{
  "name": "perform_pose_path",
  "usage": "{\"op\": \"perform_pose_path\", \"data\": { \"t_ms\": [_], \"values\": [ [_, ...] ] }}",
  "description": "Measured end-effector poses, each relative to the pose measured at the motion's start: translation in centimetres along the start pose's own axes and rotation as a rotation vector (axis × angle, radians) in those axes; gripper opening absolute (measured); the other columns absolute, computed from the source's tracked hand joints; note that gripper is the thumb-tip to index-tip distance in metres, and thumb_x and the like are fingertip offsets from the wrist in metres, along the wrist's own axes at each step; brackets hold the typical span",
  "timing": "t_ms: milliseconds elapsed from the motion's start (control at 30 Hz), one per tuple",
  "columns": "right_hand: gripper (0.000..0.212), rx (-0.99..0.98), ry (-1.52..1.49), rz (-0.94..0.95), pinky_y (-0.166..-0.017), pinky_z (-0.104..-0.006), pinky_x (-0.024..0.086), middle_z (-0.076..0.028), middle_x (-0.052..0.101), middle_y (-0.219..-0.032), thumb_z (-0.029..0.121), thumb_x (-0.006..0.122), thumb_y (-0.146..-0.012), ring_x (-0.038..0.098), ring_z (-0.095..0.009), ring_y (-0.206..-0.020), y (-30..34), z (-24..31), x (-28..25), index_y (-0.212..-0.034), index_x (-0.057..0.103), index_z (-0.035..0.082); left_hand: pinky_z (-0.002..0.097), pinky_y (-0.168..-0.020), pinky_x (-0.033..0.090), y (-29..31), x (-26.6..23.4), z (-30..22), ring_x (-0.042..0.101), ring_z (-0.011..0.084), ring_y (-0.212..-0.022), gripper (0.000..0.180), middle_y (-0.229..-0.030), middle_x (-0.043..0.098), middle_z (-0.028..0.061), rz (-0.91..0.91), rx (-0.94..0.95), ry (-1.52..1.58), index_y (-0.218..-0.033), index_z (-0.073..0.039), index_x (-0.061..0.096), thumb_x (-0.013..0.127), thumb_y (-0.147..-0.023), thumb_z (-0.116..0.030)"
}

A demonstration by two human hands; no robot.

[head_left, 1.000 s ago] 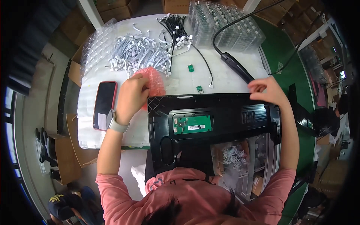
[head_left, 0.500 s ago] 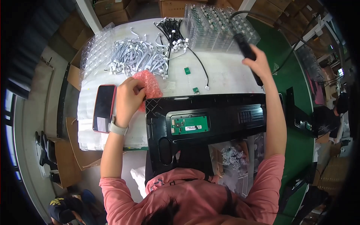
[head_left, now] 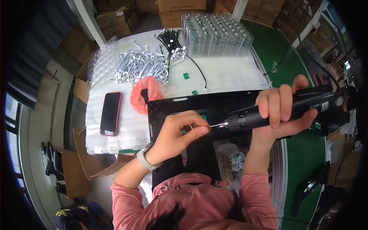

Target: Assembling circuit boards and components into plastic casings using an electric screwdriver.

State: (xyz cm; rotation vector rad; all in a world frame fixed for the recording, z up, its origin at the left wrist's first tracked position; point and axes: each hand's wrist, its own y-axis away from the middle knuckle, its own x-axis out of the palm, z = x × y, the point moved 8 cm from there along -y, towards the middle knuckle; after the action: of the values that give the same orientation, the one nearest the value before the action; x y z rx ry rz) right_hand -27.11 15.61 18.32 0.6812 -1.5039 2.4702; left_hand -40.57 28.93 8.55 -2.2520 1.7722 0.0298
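Note:
My right hand (head_left: 281, 109) is wrapped round a black electric screwdriver (head_left: 247, 118), held nearly level above the right part of a black plastic panel (head_left: 218, 100). The screwdriver's thin metal bit (head_left: 218, 125) points left. At its tip, the thumb and forefinger of my left hand (head_left: 172, 134) are pinched together; whatever they hold is too small to make out. Beneath my hands the panel rests partly on the table edge, its green circuit board (head_left: 205, 117) mostly covered by my left hand. Pink bubble wrap (head_left: 136, 97) with small dark pieces (head_left: 144, 96) inside lies beside the panel's far left corner.
A phone (head_left: 110, 114) lies on the table's left. Behind are grey-white cables (head_left: 140, 65), black cables (head_left: 168, 40) and stacked clear trays (head_left: 218, 40) of small boards. Two small green boards (head_left: 186, 76) lie beyond the panel. The screwdriver's cord (head_left: 320, 63) runs off right.
My left hand has come from the bubble wrap to above the panel and pinches at the bit's tip. My right hand has brought the screwdriver nearer and turned it from upright to level.

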Motion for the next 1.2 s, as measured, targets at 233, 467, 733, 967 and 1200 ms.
{"op": "perform_pose_path", "data": {
  "t_ms": [233, 467, 733, 967, 1200],
  "values": [
    [0.045, -0.075, 0.058, -0.135, -0.051, -0.0319, 0.046, 0.001, 0.048, -0.06, 0.04, 0.059, -0.088, 0.044, -0.01, -0.039, 1.3, -0.1, 1.2, -0.117, 0.049, 0.007, 0.0208, -0.068, 0.045, 0.8, 0.6, 1.4, 0.054, 0.0071, -0.076, 0.009, -0.086, 0.06, 0.0033, -0.031, -0.133, 0.195, -0.09, 0.003, 0.064, 0.067, -0.086, -0.003],
    [0.04, -0.046, 0.079, -0.146, -0.051, -0.0317, 0.045, 0.0, 0.048, -0.06, 0.04, 0.057, -0.089, 0.043, -0.011, -0.039, 2.2, -0.1, 1.3, -0.113, 0.048, 0.009, 0.0209, -0.068, 0.045, 0.9, 0.6, 1.3, 0.055, 0.0066, -0.076, 0.008, -0.085, 0.061, 0.0024, -0.013, -0.108, 0.178, -0.087, 0.003, 0.065, 0.069, -0.084, -0.003],
    [0.038, -0.035, 0.105, -0.191, -0.051, -0.0319, 0.043, 0.0, 0.045, -0.058, 0.041, 0.055, -0.09, 0.04, -0.011, -0.039, 2.8, -0.7, 0.9, -0.112, 0.047, 0.01, 0.0207, -0.065, 0.047, 0.8, 0.7, 2.1, 0.058, 0.0068, -0.073, 0.01, -0.084, 0.062, 0.0033, -0.006, -0.171, 0.208, -0.087, 0.003, 0.067, 0.072, -0.081, -0.003],
    [0.035, -0.033, -0.016, -0.604, -0.05, -0.0322, 0.042, 0.0, 0.043, -0.059, 0.041, 0.049, -0.093, 0.038, -0.011, -0.04, 4.1, -0.1, -3.6, -0.111, 0.047, 0.01, 0.0209, -0.063, 0.048, -0.9, 2.0, 1.6, 0.061, 0.0094, -0.071, 0.016, -0.081, 0.063, 0.0031, 0.052, -0.293, 0.42, -0.09, 0.001, 0.067, 0.074, -0.081, -0.01],
    [0.034, -0.028, 0.038, -0.447, -0.051, -0.0329, 0.043, -0.001, 0.045, -0.06, 0.038, 0.049, -0.093, 0.04, -0.012, -0.04, 6.5, 2.9, -4.9, -0.11, 0.045, 0.009, 0.0359, -0.067, 0.052, -20.1, -5.0, -0.4, 0.066, 0.0278, -0.077, 0.035, -0.084, 0.067, 0.0168, -0.366, 0.225, -0.813, -0.097, 0.002, 0.064, 0.068, -0.084, -0.03]
  ]
}}
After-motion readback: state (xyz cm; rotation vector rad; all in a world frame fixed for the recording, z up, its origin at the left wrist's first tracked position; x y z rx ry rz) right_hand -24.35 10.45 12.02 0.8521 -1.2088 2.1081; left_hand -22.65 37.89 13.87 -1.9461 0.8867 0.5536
